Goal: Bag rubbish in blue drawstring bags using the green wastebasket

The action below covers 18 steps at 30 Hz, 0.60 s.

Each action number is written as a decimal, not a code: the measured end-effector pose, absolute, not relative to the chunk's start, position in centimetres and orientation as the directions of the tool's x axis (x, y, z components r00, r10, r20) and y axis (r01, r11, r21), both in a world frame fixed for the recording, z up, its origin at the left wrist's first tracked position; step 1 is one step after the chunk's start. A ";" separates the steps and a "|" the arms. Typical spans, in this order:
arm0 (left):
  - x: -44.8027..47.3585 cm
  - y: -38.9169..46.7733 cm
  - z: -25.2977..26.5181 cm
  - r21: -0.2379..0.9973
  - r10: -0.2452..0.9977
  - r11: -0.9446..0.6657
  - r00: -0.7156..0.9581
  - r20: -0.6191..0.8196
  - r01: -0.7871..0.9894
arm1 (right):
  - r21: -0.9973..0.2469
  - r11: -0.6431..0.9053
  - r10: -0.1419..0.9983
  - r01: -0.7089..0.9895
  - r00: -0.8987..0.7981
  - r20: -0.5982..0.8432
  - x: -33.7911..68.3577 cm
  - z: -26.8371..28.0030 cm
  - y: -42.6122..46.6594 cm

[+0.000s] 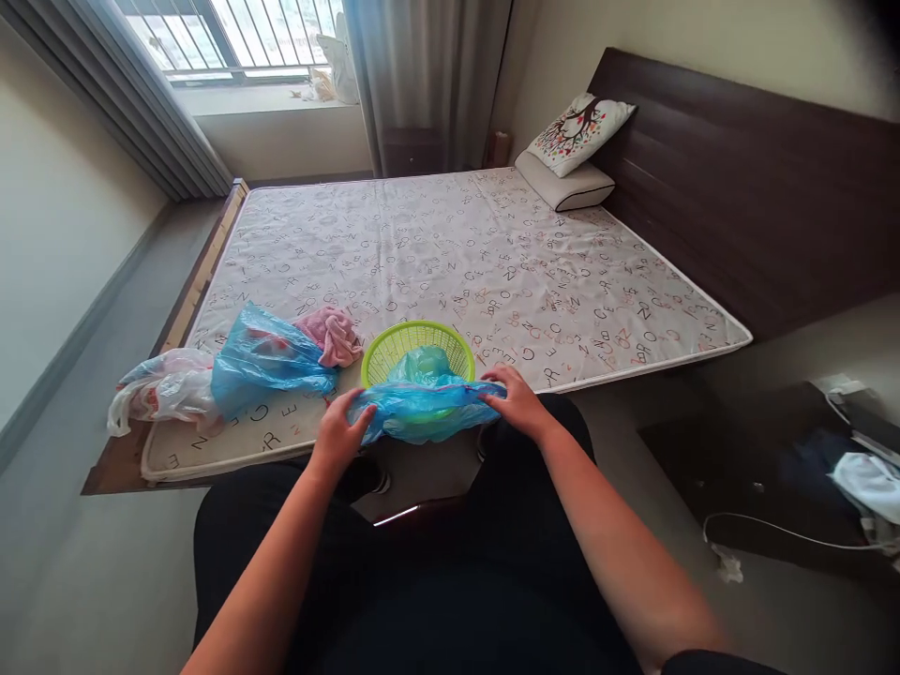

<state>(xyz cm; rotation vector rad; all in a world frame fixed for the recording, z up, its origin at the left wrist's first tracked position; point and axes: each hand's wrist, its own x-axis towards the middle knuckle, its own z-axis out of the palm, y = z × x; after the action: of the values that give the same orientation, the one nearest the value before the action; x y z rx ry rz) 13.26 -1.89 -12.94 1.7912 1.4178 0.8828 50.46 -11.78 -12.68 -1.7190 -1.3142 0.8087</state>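
Note:
A blue plastic bag [428, 401] stretches between my two hands at the near edge of the mattress. My left hand [342, 433] grips its left end, thumb toward the middle. At the other end, my right hand [517, 401] has its fingers closed on the bag's edge. Just behind lies a yellow-green plastic basket [376, 349], its front partly hidden by the bag. Inside the basket is a crumpled blue-green plastic bag [422, 362]. To the left of the basket lie a pink cloth [336, 335], another blue plastic bag [263, 361] and a white translucent bag [169, 384].
The mattress [422, 244] with printed letters spreads ahead, up to a dark headboard [710, 169] at the right. Two pillows [580, 131] rest by the headboard. A dark bedside cabinet [766, 459] with a white cable [787, 528] stands at right. Beyond the bed is a window [239, 37].

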 end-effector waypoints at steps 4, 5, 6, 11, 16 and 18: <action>14.1 0.1 -15.5 0.849 0.998 0.064 -0.028 -0.057 0.525 | -0.904 -0.230 0.922 0.361 0.379 -0.083 49.7 -14.7 -8.1; 14.4 0.8 -16.3 0.869 0.994 0.110 -0.080 -0.081 0.482 | -0.912 -0.255 0.904 0.320 0.415 -0.107 49.8 -15.2 -7.0; 14.7 1.7 -17.0 0.895 0.990 0.131 -0.108 -0.093 0.426 | -0.919 -0.263 0.896 0.295 0.428 -0.118 50.0 -15.5 -5.8; 16.5 6.7 -18.4 0.974 0.990 0.037 -0.144 -0.004 0.224 | -0.981 -0.173 0.908 0.091 0.400 -0.123 50.5 -16.2 -0.6; 17.5 11.6 -18.3 0.948 0.986 0.166 -0.080 -0.150 0.272 | -0.966 -0.259 0.872 0.026 0.437 -0.222 49.8 -16.8 2.6; 17.6 12.6 -18.5 0.940 0.972 0.232 -0.013 -0.236 0.248 | -0.944 -0.329 0.869 0.027 0.400 -0.291 49.7 -17.2 3.4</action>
<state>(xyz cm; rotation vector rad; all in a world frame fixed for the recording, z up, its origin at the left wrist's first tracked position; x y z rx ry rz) 17.64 12.59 -18.51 1.2125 1.4795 0.8881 49.68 3.40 -17.16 -1.6753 -0.7964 1.0737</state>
